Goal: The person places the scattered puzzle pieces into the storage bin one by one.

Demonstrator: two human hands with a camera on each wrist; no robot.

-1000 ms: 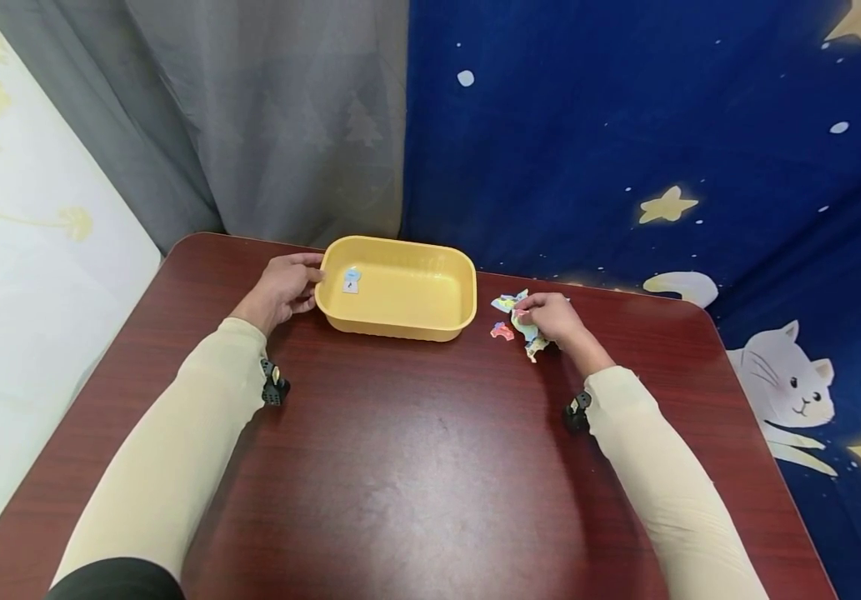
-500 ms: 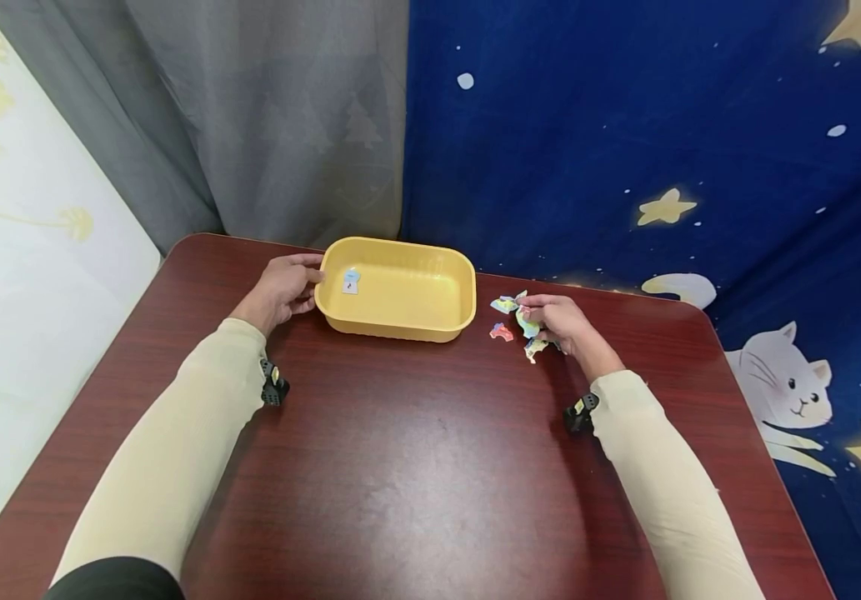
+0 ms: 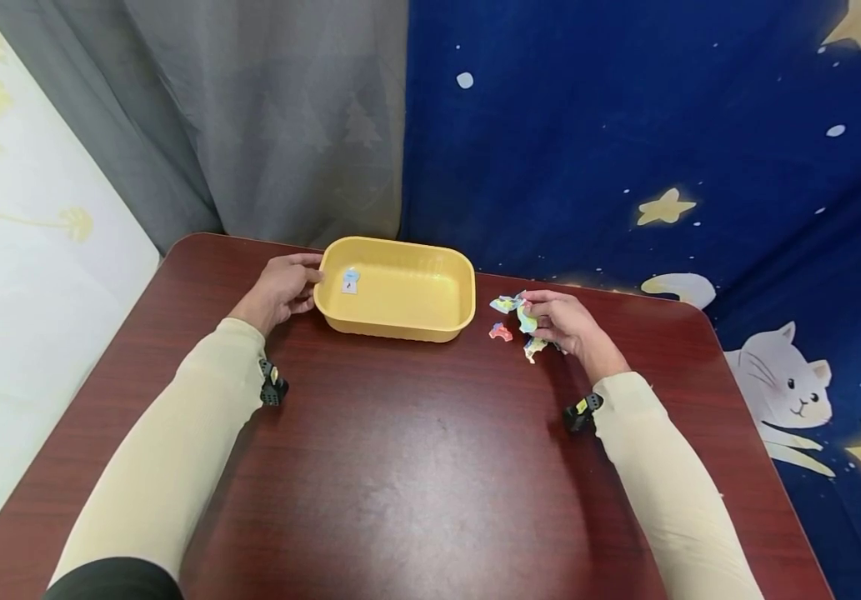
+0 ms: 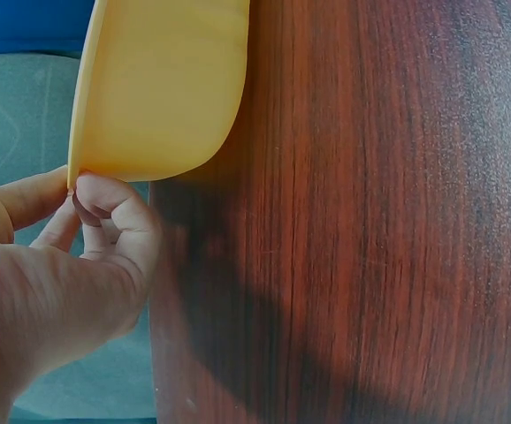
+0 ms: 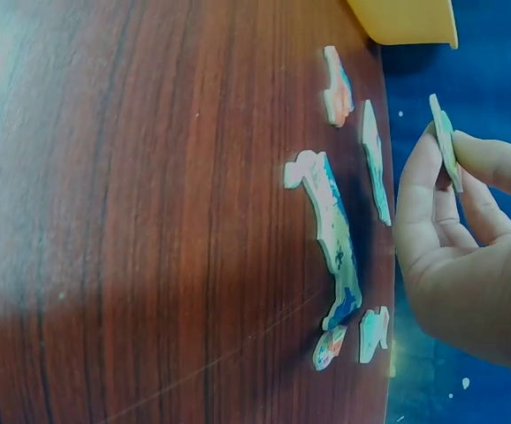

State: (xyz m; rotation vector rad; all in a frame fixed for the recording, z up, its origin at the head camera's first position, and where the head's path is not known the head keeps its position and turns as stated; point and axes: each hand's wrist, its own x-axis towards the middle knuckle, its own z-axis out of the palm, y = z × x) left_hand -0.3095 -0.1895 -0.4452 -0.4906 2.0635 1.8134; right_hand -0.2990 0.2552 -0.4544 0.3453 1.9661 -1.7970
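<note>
My left hand [image 3: 280, 292] pinches the left rim of a yellow plastic basin [image 3: 400, 325]; in the left wrist view, thumb and fingers close on the basin's edge [image 4: 167, 79]. A small white and blue label [image 3: 351, 282] shows inside it. To the basin's right, my right hand [image 3: 565, 323] holds a thin, flat, printed puzzle piece [image 3: 526, 318]. The right wrist view has this puzzle piece [image 5: 446, 141] edge-on between thumb and fingers, raised above the table. Near it lie a red puzzle piece [image 3: 501, 332] and a pale yellow one [image 3: 534, 348], partly covered by the hand.
Several more puzzle pieces lie on the dark red wooden table [image 3: 415, 450], among them a long one [image 5: 333, 238] and a narrow one [image 5: 375, 163] by the far edge. A grey curtain [image 3: 302, 125] and a blue star-patterned curtain [image 3: 550, 150] hang behind the table.
My right hand has drawn slightly right and turned, lifting the puzzle piece from among the others. My left hand and the basin stay where they were.
</note>
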